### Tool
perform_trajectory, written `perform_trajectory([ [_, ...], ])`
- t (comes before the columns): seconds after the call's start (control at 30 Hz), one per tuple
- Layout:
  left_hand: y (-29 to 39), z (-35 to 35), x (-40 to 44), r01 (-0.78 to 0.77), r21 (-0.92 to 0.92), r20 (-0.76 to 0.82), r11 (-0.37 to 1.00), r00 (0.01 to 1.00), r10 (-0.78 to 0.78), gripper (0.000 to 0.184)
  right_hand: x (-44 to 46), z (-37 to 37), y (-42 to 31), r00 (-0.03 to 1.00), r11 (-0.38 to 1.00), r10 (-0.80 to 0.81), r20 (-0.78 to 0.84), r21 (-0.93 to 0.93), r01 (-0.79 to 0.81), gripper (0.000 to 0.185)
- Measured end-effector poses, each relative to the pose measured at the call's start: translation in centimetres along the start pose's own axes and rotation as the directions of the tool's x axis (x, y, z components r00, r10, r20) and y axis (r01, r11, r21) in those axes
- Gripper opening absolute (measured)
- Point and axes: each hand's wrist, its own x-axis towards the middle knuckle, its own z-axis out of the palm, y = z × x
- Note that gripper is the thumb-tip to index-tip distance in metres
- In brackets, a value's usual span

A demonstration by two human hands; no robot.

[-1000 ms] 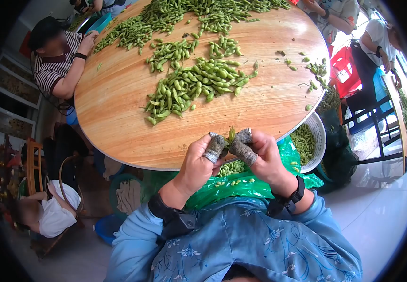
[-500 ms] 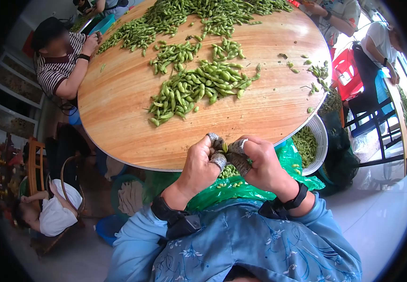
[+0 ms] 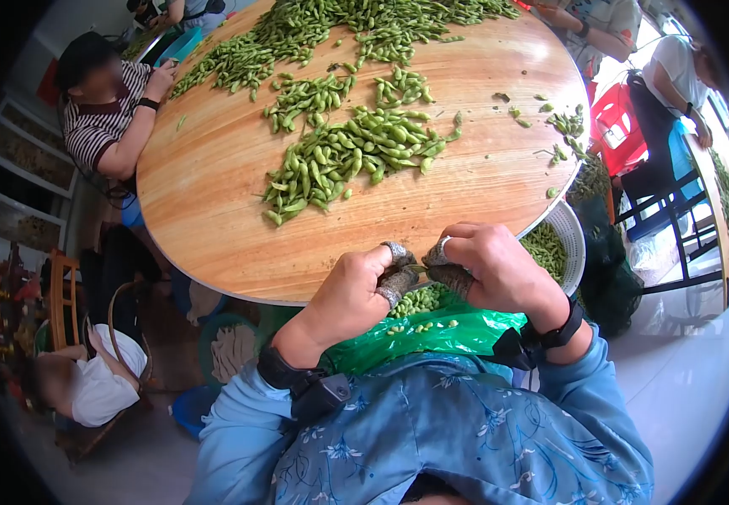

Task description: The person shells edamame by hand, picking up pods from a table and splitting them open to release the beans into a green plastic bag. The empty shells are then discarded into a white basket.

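My left hand (image 3: 349, 290) and my right hand (image 3: 499, 268) meet over the table's near edge, thumbs and forefingers pinched and wearing grey, stained finger covers. Between the fingertips a bit of an edamame pod (image 3: 419, 268) shows; most of it is hidden by the fingers. Just below lie shelled green beans (image 3: 415, 303) on a green plastic sheet (image 3: 474, 330) across my lap. A loose pile of edamame pods (image 3: 356, 156) rests on the wooden table (image 3: 221, 202) beyond my hands.
A larger heap of pods (image 3: 297, 42) covers the table's far side. To the right stands a white perforated basket (image 3: 577, 244) holding pods. A person in a striped shirt (image 3: 99, 122) sits at the left edge. Behind the basket is a red chair (image 3: 617, 126).
My hands have drawn slightly apart, the right one moving right and turning more palm-down. Less of the pod shows between the fingertips. The view has shifted slightly.
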Motion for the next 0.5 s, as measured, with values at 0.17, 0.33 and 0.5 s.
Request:
perform_trajectory([
  [0.17, 0.3, 0.7, -0.4, 0.011, 0.042, 0.007, 0.999, 1.000, -0.011, 0.018, -0.5, -0.3, 0.0, 1.000, 0.999, 0.024, 0.014, -0.028, -0.024, 0.012],
  [0.33, 0.1, 0.4, -0.9, -0.080, 0.197, 0.159, 0.977, 0.986, 0.049, 0.025, -5.6, -5.0, 4.8, 0.915, 0.872, 0.324, -0.242, -0.299, -0.388, 0.007],
  [0.5, -0.4, -2.1, 0.1, -0.045, 0.150, -0.003, 0.988, 0.999, 0.046, 0.018, -11.3, -8.5, 5.9, 0.602, 0.609, 0.533, -0.594, -0.225, -0.761, 0.022],
])
